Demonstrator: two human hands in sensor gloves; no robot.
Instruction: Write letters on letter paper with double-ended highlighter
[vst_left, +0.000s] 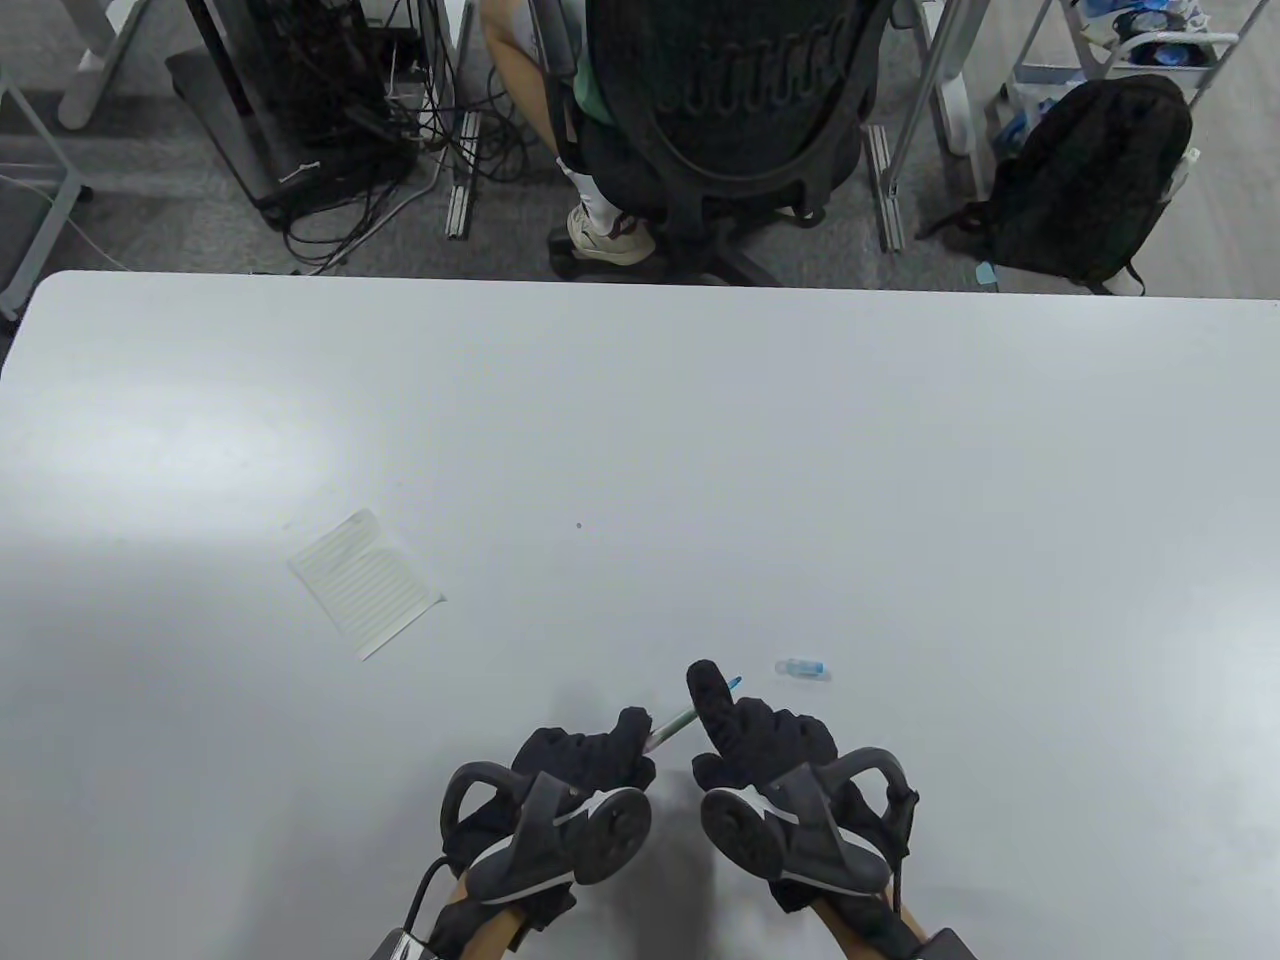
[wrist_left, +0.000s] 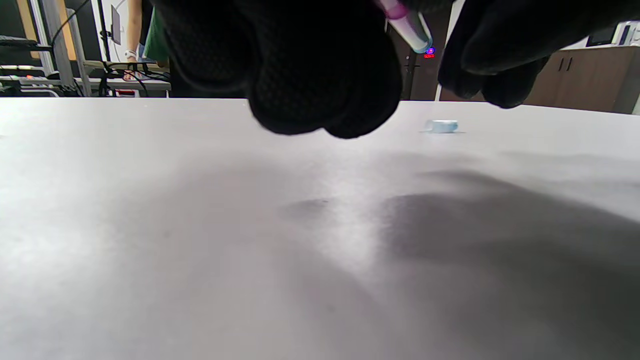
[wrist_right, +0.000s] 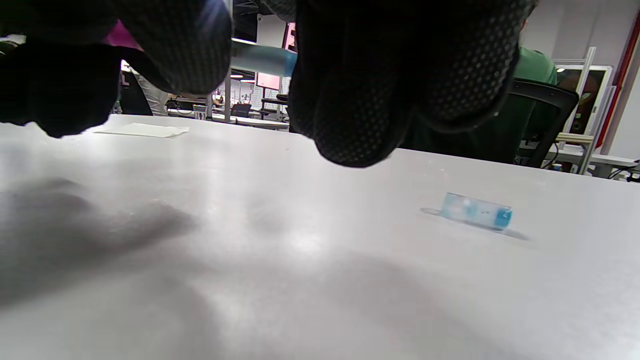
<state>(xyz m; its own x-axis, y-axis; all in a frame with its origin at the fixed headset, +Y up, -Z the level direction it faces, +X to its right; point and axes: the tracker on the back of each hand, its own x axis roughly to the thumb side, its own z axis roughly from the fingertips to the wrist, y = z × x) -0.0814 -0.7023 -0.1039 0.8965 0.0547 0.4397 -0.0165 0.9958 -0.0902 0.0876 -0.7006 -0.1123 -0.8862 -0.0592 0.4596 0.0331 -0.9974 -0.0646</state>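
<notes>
Both gloved hands hold the double-ended highlighter (vst_left: 676, 722) just above the table near its front edge. My left hand (vst_left: 590, 755) grips its lower, pink end (wrist_left: 400, 17). My right hand (vst_left: 745, 725) grips the upper part, and the uncapped blue tip (vst_left: 735, 684) pokes out past the forefinger. The pale barrel (wrist_right: 260, 57) shows between the right fingers. The clear blue cap (vst_left: 803, 668) (wrist_right: 476, 211) (wrist_left: 443, 126) lies on the table just right of the hands. The lined letter paper (vst_left: 366, 583) (wrist_right: 142, 130) lies flat to the far left of the hands.
The white table (vst_left: 800, 450) is otherwise bare. Beyond its far edge stand an office chair (vst_left: 760, 110) with a seated person, a black backpack (vst_left: 1090, 180) and a stand with tangled cables (vst_left: 330, 150).
</notes>
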